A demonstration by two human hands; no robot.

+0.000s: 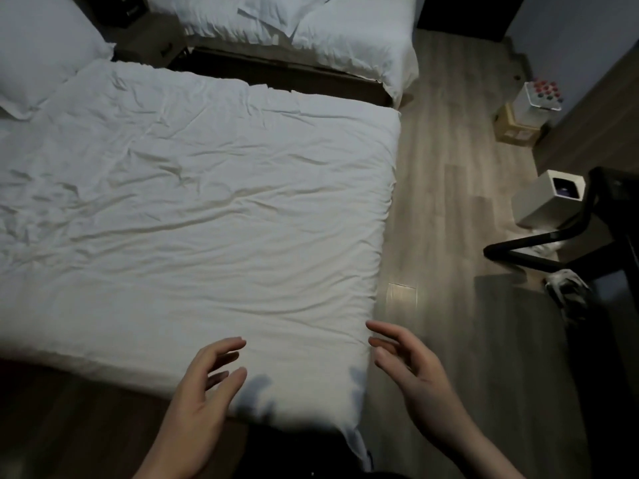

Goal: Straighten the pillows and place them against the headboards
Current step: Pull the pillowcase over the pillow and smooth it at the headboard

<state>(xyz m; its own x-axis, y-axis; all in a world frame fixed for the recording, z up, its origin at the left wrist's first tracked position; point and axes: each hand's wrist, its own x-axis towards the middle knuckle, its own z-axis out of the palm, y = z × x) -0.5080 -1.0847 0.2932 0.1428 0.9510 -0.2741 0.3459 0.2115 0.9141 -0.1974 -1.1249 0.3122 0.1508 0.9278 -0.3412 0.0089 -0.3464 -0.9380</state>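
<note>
Left hand and right hand spread, empty, over bed; pillow far corner.

Head camera — one wide-angle view, looking forward and steeply down from standing height at the foot corner of the near bed.
Close in at 6 o'clock are the left hand and right hand; a pillow sits far off at 10 o'clock, a second bed at 12 — wooden floor runs down the 3 o'clock side.
</note>
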